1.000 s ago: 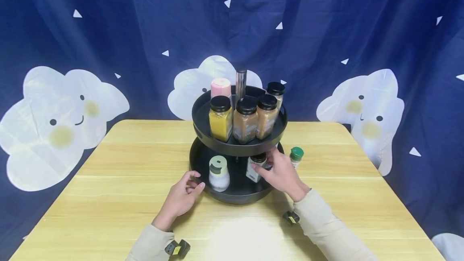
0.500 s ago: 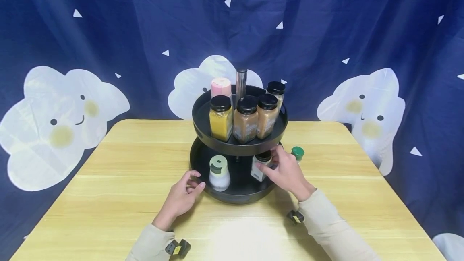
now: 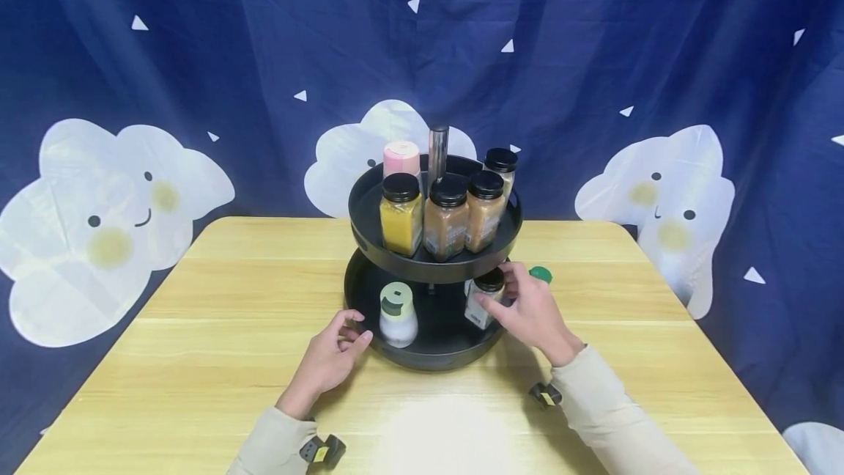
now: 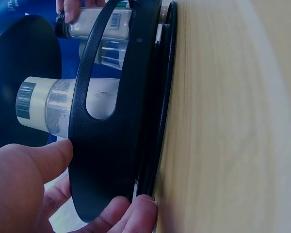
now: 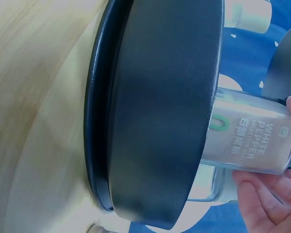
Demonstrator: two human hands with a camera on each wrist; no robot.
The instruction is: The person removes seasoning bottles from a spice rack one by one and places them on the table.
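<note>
A black two-tier round spice rack [image 3: 438,359] stands on the table. My left hand [image 3: 331,358] holds its lower tray's wall at the front left; in the left wrist view the thumb is at the upper rim and the fingertips are at the base. In the lower tray, my right hand [image 3: 527,311] grips a square white pepper jar [image 3: 480,310] near its black cap; the label [image 5: 252,138] shows in the right wrist view. Another clear jar [image 5: 208,183] is just behind it. A shaker with a pale green cap [image 3: 398,315] stands in the tray's left part.
On the upper tray stand a yellow spice jar [image 3: 401,217], two brown spice jars, a pink-capped container [image 3: 401,157], a tall dark-topped bottle [image 3: 438,152] and a further black-capped jar [image 3: 501,163]. Behind my right hand, a green-capped bottle [image 3: 541,274] stands on the table.
My right hand has moved the white pepper jar to the right along the lower tray, toward its right wall. The left hand has stayed in place.
</note>
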